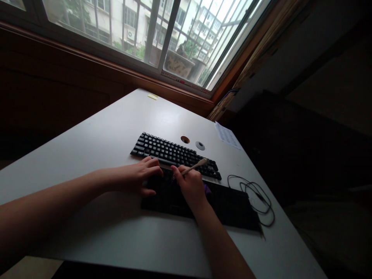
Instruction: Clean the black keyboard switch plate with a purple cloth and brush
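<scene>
My right hand is closed around a slim, pale stick-like tool with a wider top end. Its lower end points down at a flat black panel, which looks like a keyboard's case part. My left hand lies over the panel's left end, fingers bent and apart, thumb stretched out at the near side. Something purple shows partly beside my right hand on the panel. Just beyond both hands sits a black keyboard section with its keys.
A thin black cable lies coiled at the panel's right. Behind the keyboard are a cable hole in the white table and a grey ring. Printed paper lies at the right edge, a yellow slip at the far corner.
</scene>
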Demonstrator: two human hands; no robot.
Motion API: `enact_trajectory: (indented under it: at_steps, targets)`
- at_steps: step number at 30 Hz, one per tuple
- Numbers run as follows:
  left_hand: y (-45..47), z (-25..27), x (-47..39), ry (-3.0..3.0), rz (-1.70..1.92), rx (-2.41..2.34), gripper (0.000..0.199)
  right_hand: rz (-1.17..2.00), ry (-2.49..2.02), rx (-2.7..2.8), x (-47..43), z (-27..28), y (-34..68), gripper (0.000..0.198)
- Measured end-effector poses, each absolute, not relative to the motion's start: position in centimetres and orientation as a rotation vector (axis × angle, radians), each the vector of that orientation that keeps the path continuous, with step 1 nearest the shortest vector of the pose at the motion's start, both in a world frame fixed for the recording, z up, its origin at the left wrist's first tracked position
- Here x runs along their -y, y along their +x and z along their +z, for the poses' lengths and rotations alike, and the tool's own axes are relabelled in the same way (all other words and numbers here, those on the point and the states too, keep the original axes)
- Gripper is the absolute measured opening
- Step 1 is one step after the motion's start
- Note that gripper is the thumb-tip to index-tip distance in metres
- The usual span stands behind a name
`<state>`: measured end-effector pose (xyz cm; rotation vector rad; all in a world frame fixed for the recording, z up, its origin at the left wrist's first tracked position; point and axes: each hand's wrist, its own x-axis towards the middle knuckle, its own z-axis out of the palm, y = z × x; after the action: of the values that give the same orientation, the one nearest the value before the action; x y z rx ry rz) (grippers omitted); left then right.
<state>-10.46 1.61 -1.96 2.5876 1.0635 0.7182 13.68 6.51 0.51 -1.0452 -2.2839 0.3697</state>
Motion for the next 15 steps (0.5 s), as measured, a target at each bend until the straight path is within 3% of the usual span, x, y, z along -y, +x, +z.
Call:
enact_trajectory:
  at_steps: [15]
  targets:
    - [-10.60,-2.37,-1.76,2.546,0.747,-1.054,0.049,0.475,-1.054,2.234,-6.50,0.54,13.75,0.044]
